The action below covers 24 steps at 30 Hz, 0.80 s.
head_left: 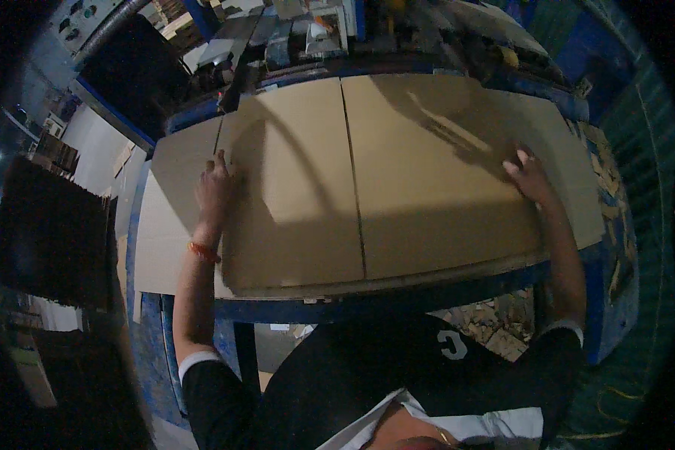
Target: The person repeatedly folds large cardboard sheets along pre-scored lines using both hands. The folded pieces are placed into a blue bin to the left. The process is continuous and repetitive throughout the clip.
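Observation:
A wide tan cardboard sheet (300,180) lies across the blue work table in front of me, with a dark slot or gap running front to back near its middle. More pale cardboard (174,251) shows at its left side, beyond a second line. My left hand (216,189) rests on or just over the left part, fingers stretched toward the far edge. Over the right part is my right hand (526,174), its fingers loosely bent and apart, without a visible grip. Whether either hand presses on the board is hard to tell. Shadows fall across the sheet.
Behind the sheet stands a machine with rollers (277,51). Cardboard scraps (495,322) lie below the blue table edge (420,294) and along its right side. A dark stack (52,232) stands at left; green curtain-like material (652,225) hangs at right.

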### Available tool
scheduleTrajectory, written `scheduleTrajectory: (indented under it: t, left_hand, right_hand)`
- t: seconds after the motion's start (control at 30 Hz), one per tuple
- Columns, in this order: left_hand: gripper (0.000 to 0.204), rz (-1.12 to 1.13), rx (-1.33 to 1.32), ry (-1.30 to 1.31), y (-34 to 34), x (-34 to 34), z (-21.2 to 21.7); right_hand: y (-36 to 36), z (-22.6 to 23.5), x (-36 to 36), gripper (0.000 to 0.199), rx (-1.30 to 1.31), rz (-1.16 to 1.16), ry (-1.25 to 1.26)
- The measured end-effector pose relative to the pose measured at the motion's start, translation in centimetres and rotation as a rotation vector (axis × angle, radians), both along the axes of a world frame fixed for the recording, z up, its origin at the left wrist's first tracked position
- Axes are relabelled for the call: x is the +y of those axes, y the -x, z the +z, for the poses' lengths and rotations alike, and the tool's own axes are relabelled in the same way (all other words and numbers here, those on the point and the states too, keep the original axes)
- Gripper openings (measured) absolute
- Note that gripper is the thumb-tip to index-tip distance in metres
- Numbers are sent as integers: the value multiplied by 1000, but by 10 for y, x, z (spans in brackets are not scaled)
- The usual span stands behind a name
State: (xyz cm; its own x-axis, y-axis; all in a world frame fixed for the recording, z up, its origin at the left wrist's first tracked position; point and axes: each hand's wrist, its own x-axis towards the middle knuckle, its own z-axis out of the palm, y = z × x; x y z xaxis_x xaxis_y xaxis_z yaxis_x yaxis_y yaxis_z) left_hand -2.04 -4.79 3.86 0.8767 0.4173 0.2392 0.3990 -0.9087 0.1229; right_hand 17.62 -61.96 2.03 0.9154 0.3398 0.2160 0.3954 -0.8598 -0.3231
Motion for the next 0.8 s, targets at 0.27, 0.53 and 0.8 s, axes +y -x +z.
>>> scheduleTrajectory:
  t: [0.27, 0.53, 0.8]
  left_hand:
    - [89, -535, 110, 38, 112, -125, 6]
    - [77, -697, -31, -150, 93, -95, -1]
    - [69, -729, 36, -236, 81, -79, 15]
  right_hand:
    - [129, 5, -10, 80, -36, 252, 179]
    - [91, 1, 13, 75, -77, 312, 191]
    - [68, 3, 14, 72, 20, 273, 200]
